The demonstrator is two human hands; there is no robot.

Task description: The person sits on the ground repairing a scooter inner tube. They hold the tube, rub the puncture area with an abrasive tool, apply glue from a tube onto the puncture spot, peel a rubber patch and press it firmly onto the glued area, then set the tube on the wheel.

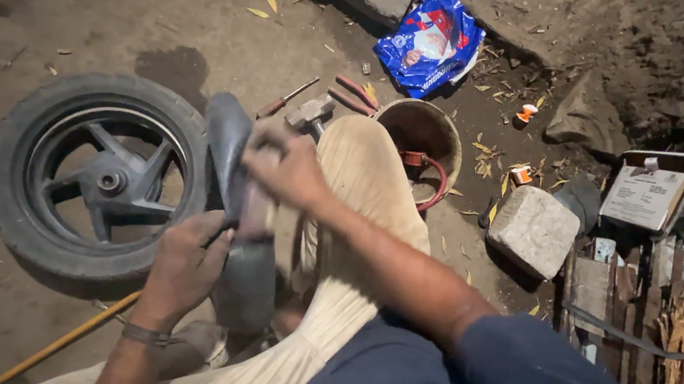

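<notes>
Bowl (420, 129) holds red hose (432, 182) (L hand (184, 263) on tube (237, 228)).

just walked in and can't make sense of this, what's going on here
A person sits low on dirt ground with a black rubber inner tube draped over one knee. The left hand grips the tube, while the right hand, blurred, presses on it higher up. A motorcycle wheel with its tyre on lies flat to the left. A hammer, red-handled pliers, a round basin and a blue plastic bag lie ahead.
</notes>
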